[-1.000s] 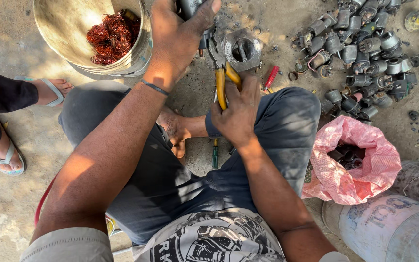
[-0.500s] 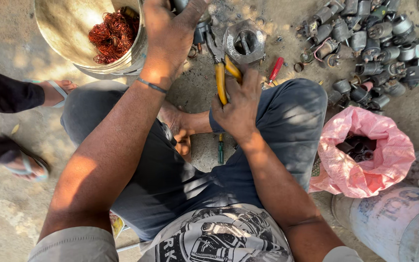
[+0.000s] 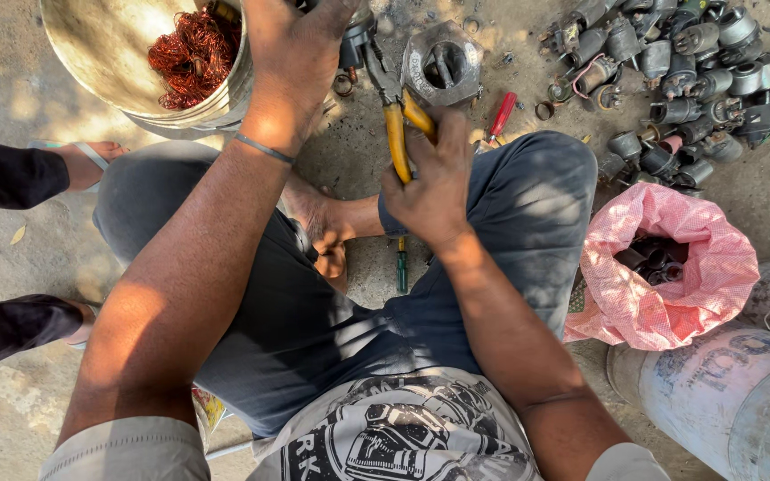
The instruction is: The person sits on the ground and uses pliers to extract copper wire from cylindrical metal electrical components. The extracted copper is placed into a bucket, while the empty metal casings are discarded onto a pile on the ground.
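A pale bucket (image 3: 118, 53) holding tangled copper wire (image 3: 191, 52) sits left of the hands, a heap of grey motor parts (image 3: 688, 71) lies to their right, and nearer the body a pink mesh bag (image 3: 670, 267) (open, dark pieces inside) rests beside a white drum (image 3: 724, 401).

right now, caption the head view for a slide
Right hand grips yellow-handled pliers beside a grey metal housing; left hand steadies a part.

Our left hand (image 3: 300, 53) reaches forward, arm outstretched and fingers curled downward; our right hand (image 3: 430, 178) is clenched, forearm angled inward.
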